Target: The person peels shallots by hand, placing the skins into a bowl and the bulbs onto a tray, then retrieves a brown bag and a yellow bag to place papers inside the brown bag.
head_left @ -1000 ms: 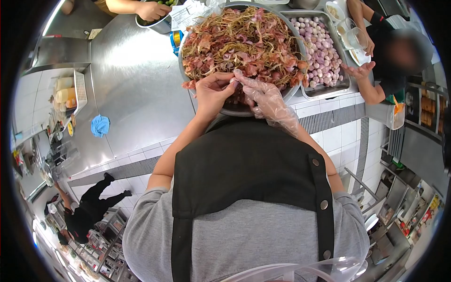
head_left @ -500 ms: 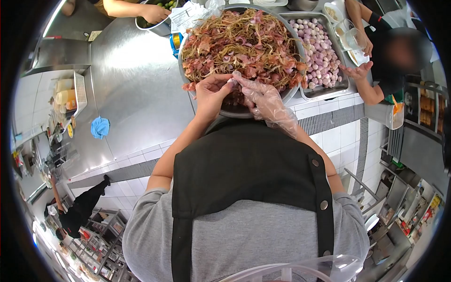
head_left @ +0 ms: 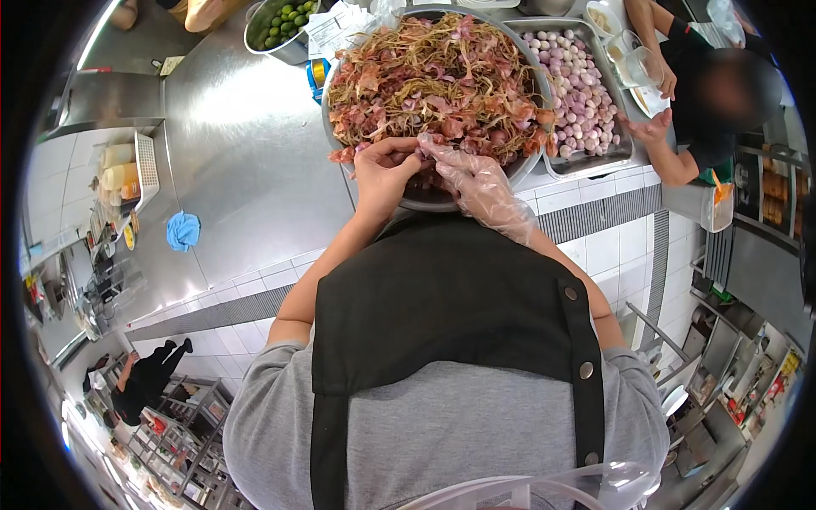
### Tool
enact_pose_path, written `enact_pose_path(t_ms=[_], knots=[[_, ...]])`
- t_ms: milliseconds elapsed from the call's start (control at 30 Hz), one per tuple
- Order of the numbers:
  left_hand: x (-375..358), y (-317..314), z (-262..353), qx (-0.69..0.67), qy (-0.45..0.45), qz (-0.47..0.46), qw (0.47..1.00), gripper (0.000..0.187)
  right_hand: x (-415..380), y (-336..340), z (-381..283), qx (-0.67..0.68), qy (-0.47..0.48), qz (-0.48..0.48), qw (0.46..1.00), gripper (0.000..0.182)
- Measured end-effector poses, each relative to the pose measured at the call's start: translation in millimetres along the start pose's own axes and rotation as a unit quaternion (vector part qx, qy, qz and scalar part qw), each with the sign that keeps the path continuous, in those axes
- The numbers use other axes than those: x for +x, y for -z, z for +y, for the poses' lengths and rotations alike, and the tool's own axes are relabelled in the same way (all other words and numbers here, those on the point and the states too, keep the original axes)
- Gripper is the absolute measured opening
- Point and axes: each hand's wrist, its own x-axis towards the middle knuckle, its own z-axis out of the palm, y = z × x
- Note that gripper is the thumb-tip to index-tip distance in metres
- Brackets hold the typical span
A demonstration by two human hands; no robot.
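Observation:
A large round metal bowl [head_left: 544,76] heaped with reddish shallot skins and dry roots [head_left: 433,76] stands in front of me. Over its near rim my bare left hand [head_left: 387,170] and my right hand [head_left: 476,183], in a clear plastic glove, meet with fingertips pinched together. Whatever lies between the fingertips is too small and hidden to make out. To the right of the bowl, a rectangular metal tray [head_left: 625,157] holds many peeled shallots [head_left: 582,93].
A pot of green limes [head_left: 289,21], papers [head_left: 340,32] and a blue tape dispenser [head_left: 318,76] stand beyond the bowl's left side. A blue cloth [head_left: 183,230] lies on the steel counter [head_left: 255,161]. A co-worker [head_left: 697,102] stands at the right.
The other person's arm has drawn back from the lime pot. My hands have shifted slightly, still together. The distant person at lower left has moved.

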Motion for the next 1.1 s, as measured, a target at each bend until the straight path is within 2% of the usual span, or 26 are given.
enact_pose_path(t_ms=[167, 267, 367, 433, 533, 600, 667, 733, 767, 900, 1067, 1100], knots=[[0, 2, 3, -0.015, -0.017, -0.006, 1.0, 0.022, 0, 6, -8, -0.001, -0.035, 0.01, 0.999, 0.037], [0, 2, 5, -0.008, -0.016, -0.016, 1.0, 0.021, 0, 8, -3, -0.037, -0.011, 0.016, 0.999, 0.043], [0, 0, 7, 0.024, -0.011, -0.003, 1.0, 0.02, -1, 12, -1, -0.012, -0.05, -0.003, 0.999, 0.053], [1, 0, 6, 0.035, -0.008, 0.009, 0.999, 0.019, -1, 6, -4, -0.041, 0.027, -0.006, 0.999, 0.064], [2, -1, 6, 0.035, -0.041, -0.008, 0.999, 0.018, 2, 6, -2, -0.065, 0.037, -0.026, 0.997, 0.068], [0, -5, 12, 0.027, 0.009, -0.008, 1.0, 0.017, 6, 3, 7, -0.048, 0.061, -0.003, 0.997, 0.063], [0, -6, 12, 0.041, 0.006, -0.008, 0.999, 0.016, 7, 5, 7, -0.031, 0.085, 0.02, 0.996, 0.059], [1, -6, 12, 0.057, 0.002, -0.007, 0.998, 0.015, 2, 3, -19, -0.132, 0.047, 0.042, 0.989, 0.045], [0, -5, 13, 0.054, 0.013, -0.019, 0.998, 0.015, 6, 5, -13, -0.102, 0.07, 0.038, 0.992, 0.037], [-2, -8, 19, 0.082, 0.014, -0.035, 0.996, 0.014, 11, 14, -13, -0.19, 0.061, -0.003, 0.98, 0.038], [1, -5, 24, 0.124, 0.019, -0.038, 0.991, 0.014, 16, 17, -17, -0.233, 0.073, -0.016, 0.97, 0.041], [2, -5, 22, 0.127, 0.017, -0.039, 0.991, 0.014, 18, 18, -14, -0.287, 0.094, 0.0, 0.953, 0.038]])
